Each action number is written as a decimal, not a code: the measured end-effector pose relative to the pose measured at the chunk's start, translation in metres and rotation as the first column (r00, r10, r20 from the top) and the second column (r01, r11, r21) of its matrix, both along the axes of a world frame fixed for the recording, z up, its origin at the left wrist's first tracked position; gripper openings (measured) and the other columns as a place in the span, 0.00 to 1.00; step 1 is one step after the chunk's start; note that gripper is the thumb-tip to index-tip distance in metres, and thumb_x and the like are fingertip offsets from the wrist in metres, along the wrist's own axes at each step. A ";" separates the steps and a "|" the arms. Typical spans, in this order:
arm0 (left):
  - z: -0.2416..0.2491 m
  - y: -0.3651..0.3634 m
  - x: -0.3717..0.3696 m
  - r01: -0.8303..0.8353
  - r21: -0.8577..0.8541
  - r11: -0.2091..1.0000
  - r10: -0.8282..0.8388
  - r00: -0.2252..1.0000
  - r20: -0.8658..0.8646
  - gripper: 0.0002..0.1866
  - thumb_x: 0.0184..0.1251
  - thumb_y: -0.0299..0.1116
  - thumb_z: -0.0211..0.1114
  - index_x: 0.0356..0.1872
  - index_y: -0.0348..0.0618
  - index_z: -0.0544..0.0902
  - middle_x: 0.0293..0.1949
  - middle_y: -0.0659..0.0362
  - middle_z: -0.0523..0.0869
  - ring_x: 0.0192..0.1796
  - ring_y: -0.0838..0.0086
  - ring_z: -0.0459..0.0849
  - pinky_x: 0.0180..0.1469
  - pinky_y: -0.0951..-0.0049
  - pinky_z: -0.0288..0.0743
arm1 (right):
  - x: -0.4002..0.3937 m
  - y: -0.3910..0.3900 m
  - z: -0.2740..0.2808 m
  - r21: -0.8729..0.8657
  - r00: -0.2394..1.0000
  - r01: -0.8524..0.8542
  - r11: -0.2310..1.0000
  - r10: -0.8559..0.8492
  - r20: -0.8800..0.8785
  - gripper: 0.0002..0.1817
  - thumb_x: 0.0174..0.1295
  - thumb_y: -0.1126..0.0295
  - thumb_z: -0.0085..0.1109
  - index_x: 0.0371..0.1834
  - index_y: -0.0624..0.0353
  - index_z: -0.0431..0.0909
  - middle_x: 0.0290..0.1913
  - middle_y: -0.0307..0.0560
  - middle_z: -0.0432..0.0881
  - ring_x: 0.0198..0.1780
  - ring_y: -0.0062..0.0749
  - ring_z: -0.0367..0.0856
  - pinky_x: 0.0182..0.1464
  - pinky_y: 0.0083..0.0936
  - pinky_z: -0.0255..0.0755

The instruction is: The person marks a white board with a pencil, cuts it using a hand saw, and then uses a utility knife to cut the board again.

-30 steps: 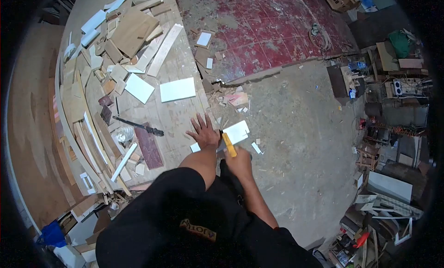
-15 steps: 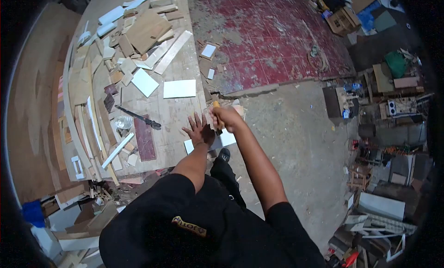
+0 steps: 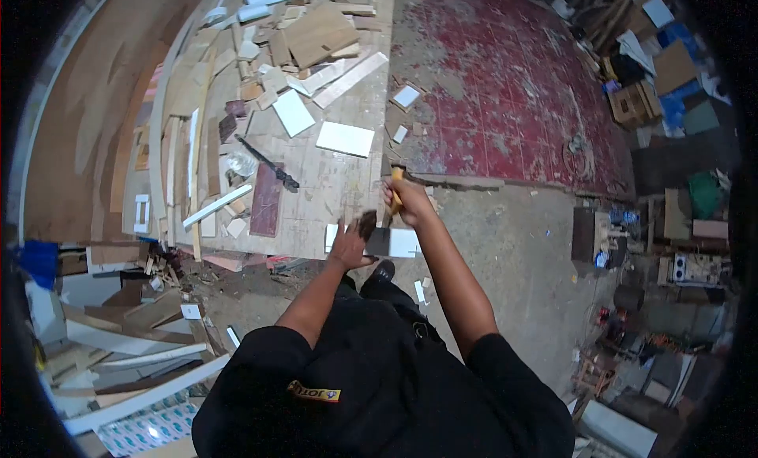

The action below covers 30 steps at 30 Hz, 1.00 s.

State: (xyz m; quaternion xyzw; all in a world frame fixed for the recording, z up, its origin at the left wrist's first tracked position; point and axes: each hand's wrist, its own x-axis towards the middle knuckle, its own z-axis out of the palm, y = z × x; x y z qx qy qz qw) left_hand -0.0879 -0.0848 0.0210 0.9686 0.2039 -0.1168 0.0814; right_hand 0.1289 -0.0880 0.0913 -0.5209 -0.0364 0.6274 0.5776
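My left hand [image 3: 347, 246] rests on a white board [image 3: 404, 243] at the near edge of the workbench, its fingers stretched out and slightly blurred, the thumb lying toward the board's near side. The board's middle looks dark beside the hand. Just to the right, my right hand [image 3: 407, 201] is closed around a tool with a yellow handle [image 3: 397, 174]. The tool's working end points down toward the board and is mostly hidden, so I cannot tell its exact kind.
Two white panels [image 3: 345, 139] [image 3: 294, 113] lie farther up the workbench [image 3: 324, 189], near a dark rod-like piece [image 3: 267, 161] and a maroon strip [image 3: 267, 201]. Wood offcuts [image 3: 320, 35] pile at the far end. To the right spread a red tiled floor [image 3: 489, 87] and concrete [image 3: 505, 260].
The view has shifted, so the bench appears farther right. My left hand has drawn back onto the white board, and my right hand has risen slightly, showing more of the yellow handle.
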 end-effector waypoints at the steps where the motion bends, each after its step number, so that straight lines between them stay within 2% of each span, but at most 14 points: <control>1: -0.012 -0.004 -0.007 -0.037 -0.088 0.995 0.050 0.988 0.145 0.49 0.51 0.67 0.70 0.69 0.44 0.74 0.62 0.50 0.78 0.72 0.57 0.67 0.75 0.39 0.47 | -0.004 -0.019 0.003 0.009 0.999 -0.026 1.000 0.025 0.025 0.08 0.71 0.69 0.55 0.35 0.61 0.75 0.27 0.40 0.76 0.26 0.26 0.76 0.27 0.25 0.70; 3: -0.011 -0.009 -0.014 -0.033 -0.084 0.996 0.060 0.938 0.342 0.43 0.46 0.55 0.78 0.65 0.47 0.77 0.49 0.52 0.81 0.61 0.59 0.75 0.65 0.52 0.63 | -0.021 -0.054 0.022 -0.028 0.988 -0.040 0.999 0.043 0.147 0.06 0.69 0.70 0.55 0.35 0.60 0.75 0.26 0.38 0.76 0.25 0.24 0.75 0.25 0.25 0.67; 6: -0.007 -0.012 -0.001 -0.030 0.091 0.995 0.003 0.959 0.285 0.38 0.47 0.49 0.77 0.61 0.47 0.78 0.49 0.54 0.81 0.56 0.61 0.78 0.58 0.54 0.68 | -0.046 -0.101 0.063 -0.050 0.882 -0.084 0.995 0.097 0.461 0.05 0.68 0.70 0.59 0.36 0.57 0.77 0.25 0.35 0.75 0.23 0.20 0.72 0.24 0.22 0.65; 9: 0.014 -0.013 0.019 -0.103 -0.051 0.993 0.114 0.948 0.297 0.32 0.49 0.44 0.74 0.57 0.46 0.79 0.47 0.54 0.82 0.50 0.59 0.82 0.52 0.57 0.72 | -0.062 -0.131 0.075 -0.047 0.763 -0.086 0.995 0.096 0.640 0.07 0.64 0.71 0.65 0.38 0.59 0.76 0.25 0.34 0.75 0.22 0.17 0.70 0.24 0.20 0.64; 12: 0.026 -0.005 0.038 -0.164 -0.127 0.978 0.195 0.934 0.298 0.31 0.50 0.49 0.74 0.53 0.44 0.80 0.46 0.51 0.85 0.51 0.56 0.85 0.50 0.57 0.75 | -0.067 -0.149 0.107 -0.008 0.682 -0.179 0.984 0.130 0.720 0.12 0.64 0.69 0.68 0.44 0.64 0.78 0.35 0.42 0.82 0.38 0.23 0.79 0.43 0.25 0.74; 16: 0.060 0.033 0.059 -0.143 -0.423 0.895 0.259 0.938 0.230 0.33 0.50 0.60 0.74 0.44 0.40 0.83 0.45 0.46 0.88 0.52 0.51 0.86 0.54 0.56 0.80 | -0.059 -0.170 0.110 0.077 0.645 -0.217 0.973 0.084 0.759 0.13 0.65 0.70 0.68 0.46 0.64 0.77 0.37 0.41 0.82 0.39 0.21 0.79 0.45 0.24 0.75; 18: 0.046 0.051 0.070 -0.231 -0.750 0.620 0.254 0.963 -0.086 0.30 0.53 0.60 0.72 0.43 0.41 0.85 0.44 0.46 0.89 0.50 0.53 0.87 0.53 0.56 0.80 | -0.056 -0.178 0.105 0.146 0.642 -0.219 0.965 0.030 0.766 0.12 0.65 0.69 0.68 0.45 0.62 0.77 0.36 0.43 0.83 0.37 0.22 0.80 0.42 0.25 0.75; 19: -0.082 0.078 0.073 0.229 -0.575 0.785 -0.167 0.973 0.159 0.30 0.58 0.59 0.69 0.47 0.41 0.87 0.45 0.46 0.89 0.46 0.60 0.87 0.52 0.60 0.79 | -0.054 -0.181 0.109 0.173 0.556 -0.253 0.952 -0.003 0.831 0.12 0.64 0.69 0.69 0.44 0.62 0.77 0.34 0.45 0.83 0.35 0.24 0.81 0.41 0.26 0.75; 20: -0.074 0.071 0.067 0.228 -0.572 0.788 -0.165 0.973 0.161 0.30 0.58 0.59 0.69 0.47 0.41 0.87 0.45 0.46 0.89 0.46 0.60 0.87 0.52 0.60 0.79 | -0.053 -0.183 0.115 0.194 0.463 -0.291 0.937 -0.040 0.886 0.12 0.63 0.68 0.70 0.43 0.61 0.77 0.33 0.46 0.83 0.33 0.26 0.81 0.39 0.27 0.76; 22: -0.019 0.051 0.052 -0.250 -0.830 0.498 0.282 0.952 -0.118 0.31 0.61 0.58 0.67 0.54 0.43 0.85 0.48 0.45 0.89 0.46 0.61 0.87 0.53 0.62 0.78 | -0.047 -0.174 0.139 0.215 0.357 -0.256 0.942 -0.115 0.927 0.13 0.61 0.68 0.71 0.42 0.61 0.77 0.32 0.49 0.83 0.31 0.30 0.82 0.36 0.30 0.76; 25: 0.018 0.023 0.033 -0.312 -0.717 0.623 0.382 0.922 -0.070 0.33 0.53 0.60 0.73 0.54 0.48 0.86 0.49 0.46 0.89 0.51 0.55 0.87 0.54 0.58 0.79 | -0.034 -0.157 0.165 0.294 0.351 -0.222 0.930 -0.205 0.914 0.13 0.57 0.72 0.72 0.39 0.61 0.76 0.29 0.43 0.80 0.31 0.24 0.79 0.38 0.24 0.75; 26: 0.063 0.012 0.028 -0.367 -0.659 0.657 0.385 0.914 -0.126 0.33 0.50 0.60 0.75 0.52 0.47 0.86 0.48 0.47 0.90 0.52 0.55 0.87 0.54 0.57 0.79 | -0.027 -0.153 0.163 0.324 0.425 -0.279 0.904 -0.187 0.886 0.16 0.61 0.67 0.70 0.46 0.64 0.77 0.30 0.52 0.78 0.32 0.42 0.81 0.38 0.31 0.75; 29: 0.054 0.004 -0.002 -0.309 -0.566 0.764 0.384 0.923 0.014 0.39 0.39 0.58 0.81 0.53 0.46 0.82 0.50 0.50 0.88 0.55 0.54 0.85 0.55 0.55 0.78 | -0.013 -0.137 0.128 0.290 0.439 -0.411 0.864 -0.091 0.894 0.19 0.61 0.66 0.68 0.50 0.66 0.75 0.35 0.58 0.80 0.37 0.50 0.82 0.42 0.36 0.76; 30: 0.055 0.003 -0.015 -0.319 -0.499 0.806 0.378 0.926 0.018 0.40 0.38 0.58 0.81 0.54 0.47 0.81 0.50 0.50 0.87 0.55 0.54 0.85 0.55 0.54 0.78 | -0.018 -0.129 0.124 0.159 0.301 -0.450 0.878 -0.018 0.953 0.19 0.61 0.67 0.67 0.49 0.66 0.74 0.37 0.60 0.80 0.39 0.55 0.82 0.44 0.40 0.75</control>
